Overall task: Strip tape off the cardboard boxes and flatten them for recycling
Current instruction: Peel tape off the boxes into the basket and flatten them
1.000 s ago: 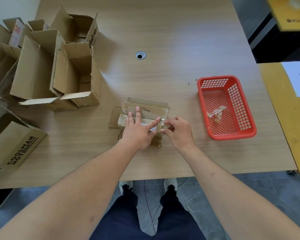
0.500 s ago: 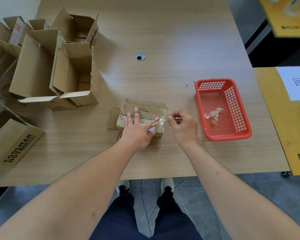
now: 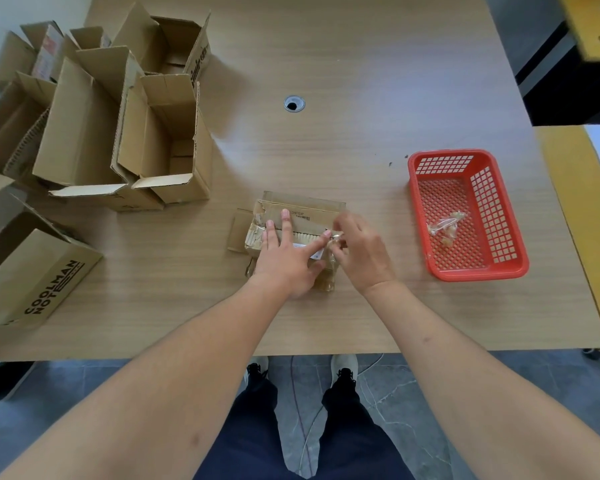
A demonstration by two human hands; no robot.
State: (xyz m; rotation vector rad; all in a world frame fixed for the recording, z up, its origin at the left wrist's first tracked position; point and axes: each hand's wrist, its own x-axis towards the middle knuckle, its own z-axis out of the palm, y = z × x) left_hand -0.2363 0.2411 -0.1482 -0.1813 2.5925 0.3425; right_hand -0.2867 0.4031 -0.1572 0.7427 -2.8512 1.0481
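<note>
A small flattened cardboard box [image 3: 302, 213] lies on the wooden table [image 3: 343, 81] near its front edge, with clear tape [image 3: 330, 268] along its right end. My left hand [image 3: 286, 259] presses flat on the box with its fingers spread. My right hand [image 3: 362, 252] is at the box's right end, its fingers curled and pinching the tape next to my left forefinger; the fingertips are blurred.
A red plastic basket [image 3: 499, 268] at the right holds a crumpled wad of tape [image 3: 445, 225]. Several open cardboard boxes [image 3: 160, 140] crowd the table's left side, one printed COOLMAN [image 3: 45, 282]. A cable hole [image 3: 293, 103] sits mid-table. A yellow table [image 3: 568, 174] adjoins on the right.
My right hand drew out to the right with the tape, then came back to the box's right end. My left hand stayed pressed on the box.
</note>
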